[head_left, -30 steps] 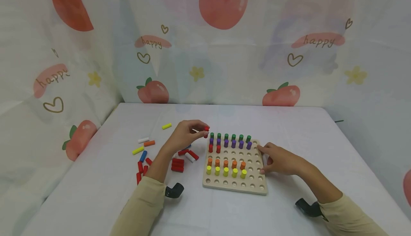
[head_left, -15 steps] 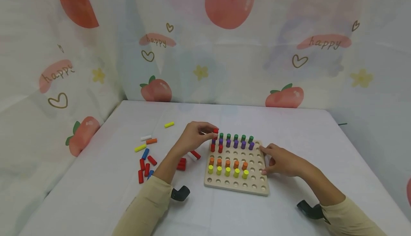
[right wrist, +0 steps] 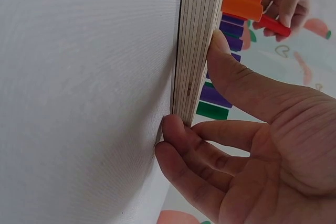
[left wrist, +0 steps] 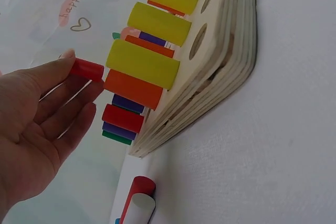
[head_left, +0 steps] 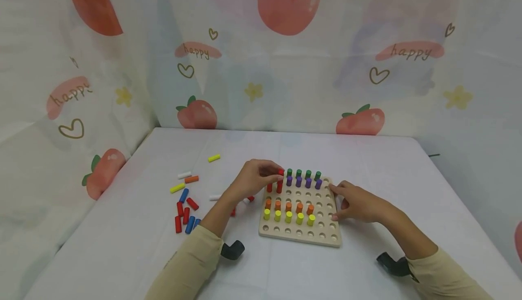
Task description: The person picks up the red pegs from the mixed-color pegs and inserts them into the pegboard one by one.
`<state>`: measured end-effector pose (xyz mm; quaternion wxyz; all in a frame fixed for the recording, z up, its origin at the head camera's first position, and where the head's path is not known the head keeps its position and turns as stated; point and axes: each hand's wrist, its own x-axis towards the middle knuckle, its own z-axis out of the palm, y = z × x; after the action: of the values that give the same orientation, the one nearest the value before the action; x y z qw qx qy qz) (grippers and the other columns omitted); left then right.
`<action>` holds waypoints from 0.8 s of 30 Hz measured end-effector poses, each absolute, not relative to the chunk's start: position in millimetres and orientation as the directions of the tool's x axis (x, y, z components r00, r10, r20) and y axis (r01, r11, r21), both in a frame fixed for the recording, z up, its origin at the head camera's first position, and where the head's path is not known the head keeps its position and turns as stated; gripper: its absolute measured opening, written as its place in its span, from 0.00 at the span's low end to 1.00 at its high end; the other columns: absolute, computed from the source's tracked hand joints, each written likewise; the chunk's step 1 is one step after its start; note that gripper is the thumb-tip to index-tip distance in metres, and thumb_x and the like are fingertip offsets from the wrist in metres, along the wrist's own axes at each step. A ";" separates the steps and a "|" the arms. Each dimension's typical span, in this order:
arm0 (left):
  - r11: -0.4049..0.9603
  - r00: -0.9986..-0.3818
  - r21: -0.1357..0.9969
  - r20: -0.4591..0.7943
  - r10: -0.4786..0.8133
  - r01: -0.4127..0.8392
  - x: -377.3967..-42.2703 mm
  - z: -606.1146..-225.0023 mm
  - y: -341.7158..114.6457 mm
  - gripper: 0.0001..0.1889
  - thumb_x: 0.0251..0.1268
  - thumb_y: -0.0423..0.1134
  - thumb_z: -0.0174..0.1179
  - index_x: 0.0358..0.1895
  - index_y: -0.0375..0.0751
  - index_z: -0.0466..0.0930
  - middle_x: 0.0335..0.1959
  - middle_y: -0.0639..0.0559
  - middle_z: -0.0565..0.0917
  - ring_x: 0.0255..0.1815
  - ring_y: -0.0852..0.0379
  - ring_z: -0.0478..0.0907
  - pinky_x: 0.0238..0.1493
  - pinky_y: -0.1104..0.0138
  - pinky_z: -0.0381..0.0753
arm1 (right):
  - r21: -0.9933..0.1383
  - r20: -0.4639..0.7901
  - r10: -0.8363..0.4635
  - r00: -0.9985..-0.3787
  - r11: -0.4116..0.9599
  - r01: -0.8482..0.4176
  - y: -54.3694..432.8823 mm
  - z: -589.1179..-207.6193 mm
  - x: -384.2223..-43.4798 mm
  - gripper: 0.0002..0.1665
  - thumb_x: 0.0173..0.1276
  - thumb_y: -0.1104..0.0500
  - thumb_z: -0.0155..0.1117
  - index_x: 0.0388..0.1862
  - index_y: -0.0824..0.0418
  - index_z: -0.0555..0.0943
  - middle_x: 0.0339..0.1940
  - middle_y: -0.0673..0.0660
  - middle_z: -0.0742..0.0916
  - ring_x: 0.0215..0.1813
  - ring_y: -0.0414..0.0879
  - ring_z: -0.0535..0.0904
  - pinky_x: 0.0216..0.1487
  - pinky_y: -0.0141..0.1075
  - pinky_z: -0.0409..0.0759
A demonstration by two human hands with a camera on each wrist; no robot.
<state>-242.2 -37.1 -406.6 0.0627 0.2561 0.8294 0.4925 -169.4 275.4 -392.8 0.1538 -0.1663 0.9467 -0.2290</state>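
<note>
A wooden pegboard (head_left: 293,238) lies on the white table, with rows of green pegs (head_left: 308,174), purple pegs (head_left: 308,183), orange pegs (head_left: 299,207) and yellow pegs (head_left: 299,218) standing in its holes. Over its back left part, my left hand (head_left: 254,178) pinches a red peg (left wrist: 87,69) between thumb and fingers, above a red peg (head_left: 279,187) set in the board. That hand hides the left ends of the green and purple rows. At the board's right edge, my right hand (head_left: 360,204) grips it, thumb and fingers against the wood.
Left of the board lie loose pegs: several red pegs (head_left: 180,209), blue pegs (head_left: 184,195), a white peg (head_left: 184,175), an orange peg (head_left: 191,179) and a yellow peg (head_left: 214,158). My left forearm partly covers others. A printed cloth (head_left: 293,82) hangs behind the table.
My left hand has carried the red peg rightward from beyond the board's left edge to over its back left rows. The right hand keeps its hold on the board.
</note>
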 end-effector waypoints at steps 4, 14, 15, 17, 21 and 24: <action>0.392 -0.861 0.847 0.138 0.489 0.358 -242.0 -409.8 -34.9 0.11 0.70 0.39 0.69 0.53 0.46 0.88 0.42 0.61 0.88 0.42 0.62 0.84 0.47 0.67 0.84 | -0.478 -0.222 -0.377 -0.899 0.846 -0.236 273.9 -392.3 -169.4 0.55 0.59 0.51 0.82 0.76 0.75 0.65 0.51 0.60 0.77 0.38 0.46 0.73 0.32 0.35 0.74; 0.388 -0.858 0.845 0.147 0.492 0.367 -238.8 -416.7 -27.7 0.10 0.70 0.40 0.69 0.51 0.45 0.88 0.40 0.62 0.88 0.42 0.62 0.84 0.42 0.68 0.85 | -0.484 -0.228 -0.370 -0.901 0.846 -0.225 272.7 -390.6 -169.0 0.55 0.59 0.51 0.82 0.76 0.75 0.65 0.50 0.60 0.77 0.38 0.46 0.73 0.31 0.35 0.74; 0.387 -0.858 0.846 0.147 0.493 0.367 -238.4 -417.0 -26.9 0.10 0.70 0.39 0.69 0.51 0.45 0.88 0.40 0.62 0.88 0.42 0.62 0.83 0.41 0.68 0.85 | -0.485 -0.229 -0.368 -0.901 0.846 -0.222 272.6 -390.9 -169.0 0.55 0.59 0.51 0.82 0.76 0.75 0.65 0.50 0.60 0.77 0.38 0.46 0.73 0.31 0.35 0.74; 0.385 -0.855 0.844 0.152 0.495 0.373 -237.5 -417.2 -25.5 0.11 0.70 0.39 0.69 0.52 0.44 0.88 0.40 0.61 0.88 0.42 0.61 0.83 0.43 0.68 0.85 | -0.487 -0.230 -0.368 -0.901 0.845 -0.221 272.7 -391.0 -168.9 0.55 0.59 0.51 0.82 0.76 0.75 0.65 0.50 0.60 0.77 0.38 0.46 0.73 0.31 0.35 0.74; 0.394 -0.854 0.839 0.147 0.499 0.375 -236.9 -419.0 -22.8 0.11 0.70 0.39 0.69 0.52 0.45 0.89 0.41 0.61 0.88 0.43 0.61 0.83 0.50 0.68 0.83 | -0.488 -0.234 -0.366 -0.901 0.845 -0.217 273.0 -391.2 -168.8 0.55 0.59 0.51 0.82 0.76 0.75 0.65 0.49 0.60 0.77 0.38 0.46 0.73 0.31 0.35 0.74; 0.409 -0.855 0.836 0.129 0.503 0.367 -237.0 -420.9 -20.4 0.11 0.70 0.39 0.69 0.52 0.46 0.89 0.42 0.61 0.88 0.43 0.61 0.83 0.52 0.68 0.82 | -0.490 -0.231 -0.370 -0.900 0.843 -0.220 273.8 -391.3 -169.1 0.55 0.59 0.51 0.82 0.76 0.75 0.65 0.49 0.59 0.77 0.38 0.46 0.73 0.31 0.35 0.75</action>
<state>-237.0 -20.4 -420.9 0.0715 0.2600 0.8363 0.4774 -169.1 273.8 -391.3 0.1604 -0.1559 0.9465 -0.2325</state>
